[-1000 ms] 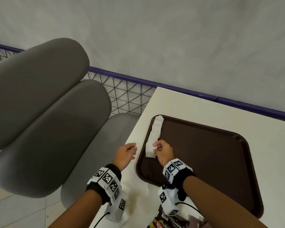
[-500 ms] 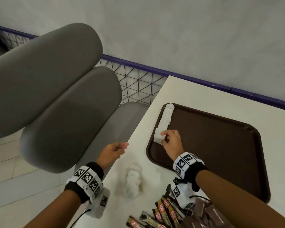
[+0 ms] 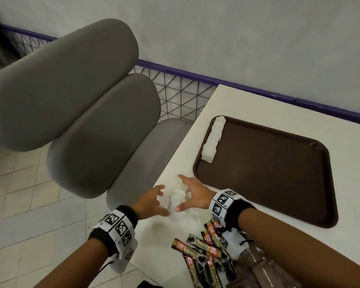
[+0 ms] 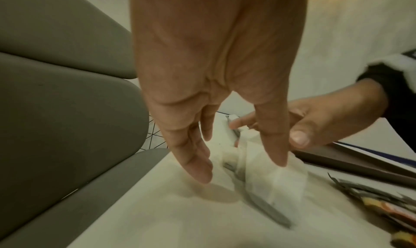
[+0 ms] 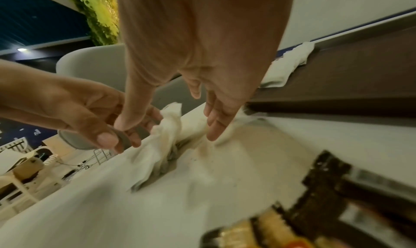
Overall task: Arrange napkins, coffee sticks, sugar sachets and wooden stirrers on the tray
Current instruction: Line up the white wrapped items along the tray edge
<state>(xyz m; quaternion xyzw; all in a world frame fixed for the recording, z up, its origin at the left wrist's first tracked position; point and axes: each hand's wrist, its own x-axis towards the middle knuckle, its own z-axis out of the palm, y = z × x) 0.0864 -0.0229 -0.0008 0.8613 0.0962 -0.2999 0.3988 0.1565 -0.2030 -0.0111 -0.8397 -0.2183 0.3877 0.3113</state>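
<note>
A brown tray [image 3: 279,183] lies on the white table, with a row of folded white napkins [image 3: 213,140] along its left rim. A loose bunch of napkins [image 3: 178,201] sits on the table near the tray's front left corner. My left hand [image 3: 162,200] and right hand [image 3: 181,193] flank this bunch with fingers spread. In the left wrist view the left hand [image 4: 241,169] touches the napkins [image 4: 276,180] with its thumb tip. The right hand [image 5: 167,130] hovers over the same napkins [image 5: 157,150]. Coffee sticks [image 3: 204,252] lie in a heap at the front.
A grey padded chair [image 3: 81,111] stands close against the table's left edge, with tiled floor below. A purple-railed wire mesh [image 3: 175,94] and a wall run behind the table. Brown packets [image 3: 264,269] lie beside the coffee sticks under my right forearm.
My right hand let go of the napkin row on the tray and drew back to the loose bunch on the table. The left hand moved in beside it and opened.
</note>
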